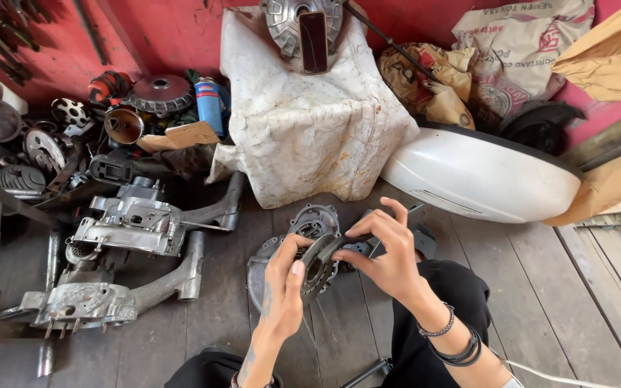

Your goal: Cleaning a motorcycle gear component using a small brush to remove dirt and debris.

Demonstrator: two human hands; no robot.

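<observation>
Bare wooden floor (540, 287) is left open to the right of the hands. To the left, passage is blocked by two grey engine casings (131, 223). Ahead, the way is closed by a white sack (310, 122) and a white curved panel (483, 179).

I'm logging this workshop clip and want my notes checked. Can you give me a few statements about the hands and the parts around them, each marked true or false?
1. Both hands grip the same dark round metal part. True.
2. The left hand is resting flat on the floor. False: it is raised, with its fingers on the part.
3. The right hand wears dark bracelets at the wrist. True.
4. The white curved body panel lies left of the hands. False: it lies to their right, by the red wall.
5. Two grey engine casings lie on the wooden floor to the left. True.
</observation>
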